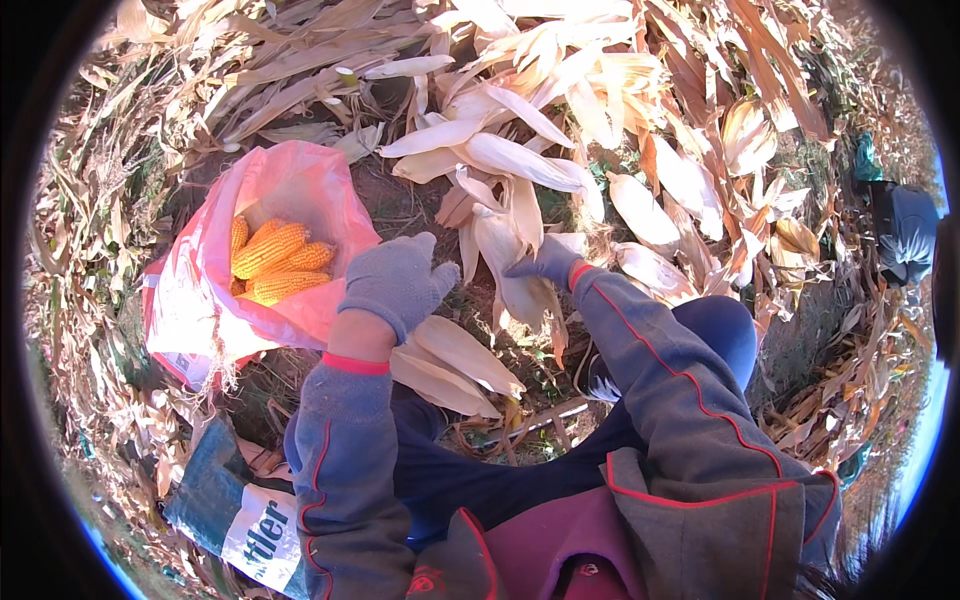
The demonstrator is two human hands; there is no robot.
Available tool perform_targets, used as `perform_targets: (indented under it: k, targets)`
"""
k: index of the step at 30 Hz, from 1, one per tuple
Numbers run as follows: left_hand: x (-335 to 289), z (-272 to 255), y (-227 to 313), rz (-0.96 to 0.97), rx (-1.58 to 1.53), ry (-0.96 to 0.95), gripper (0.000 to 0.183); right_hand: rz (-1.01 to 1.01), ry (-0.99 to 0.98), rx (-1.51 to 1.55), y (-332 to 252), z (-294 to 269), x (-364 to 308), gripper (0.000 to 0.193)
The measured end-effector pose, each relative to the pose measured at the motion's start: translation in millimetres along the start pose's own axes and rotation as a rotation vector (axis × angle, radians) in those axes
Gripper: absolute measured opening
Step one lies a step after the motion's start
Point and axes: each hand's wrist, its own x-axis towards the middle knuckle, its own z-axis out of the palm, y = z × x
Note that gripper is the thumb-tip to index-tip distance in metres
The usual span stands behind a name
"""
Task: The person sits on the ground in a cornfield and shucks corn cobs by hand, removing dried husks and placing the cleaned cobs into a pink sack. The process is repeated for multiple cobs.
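My left hand, in a grey knitted glove, is beside the right rim of a pink bag. Its thumb stands apart from the fingers, and nothing shows in it. Several bare yellow corn cobs lie inside that bag. To the right, my gloved right hand is closed on an ear of corn in its dry, pale husk. Husk leaves spread from this ear toward the pile beyond; its kernels are hidden. Just below my left hand lie more pale husks.
A heap of dry husks and unhusked ears fills the ground ahead. A dark green and white sack lies at lower left, beside my leg. Cut stalks cover the left side. A dark bundle stands at far right.
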Motion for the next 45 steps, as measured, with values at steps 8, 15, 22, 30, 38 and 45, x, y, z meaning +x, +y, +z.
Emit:
perform_targets:
  k: [8, 15, 22, 30, 38, 45]
  targets:
    - [9.6, 9.0, 9.7, -0.059, -0.398, -0.033, 0.066, -0.027, -0.119, 0.8, -169.4, -39.0, -17.9, 0.045]
    - [27.9, 41.3, 9.9, -0.11, -1.324, 0.294, 0.056, -0.152, -0.107, 0.822, -189.4, -29.8, -45.7, 0.048]
    - [28.1, 22.8, 25.7, -0.127, -2.059, 0.234, 0.04, 0.036, -0.226, 0.738, -160.4, -44.2, -58.2, 0.047]
    - [22.2, 11.6, 60.6, 0.007, -1.921, 0.085, 0.046, -0.374, -0.329, 0.955, -159.0, -26.8, -53.7, 0.047]
    - [23.8, -1.4, 63.5, -0.169, -1.344, -0.032, 0.049, -0.347, -0.06, 0.855, -194.9, -68.6, -72.6, 0.042]
    - [13.5, -7.7, 41.0, -0.048, -1.082, 0.273, 0.034, -0.672, 0.768, -0.419, -195.1, -199.3, -125.8, 0.033]
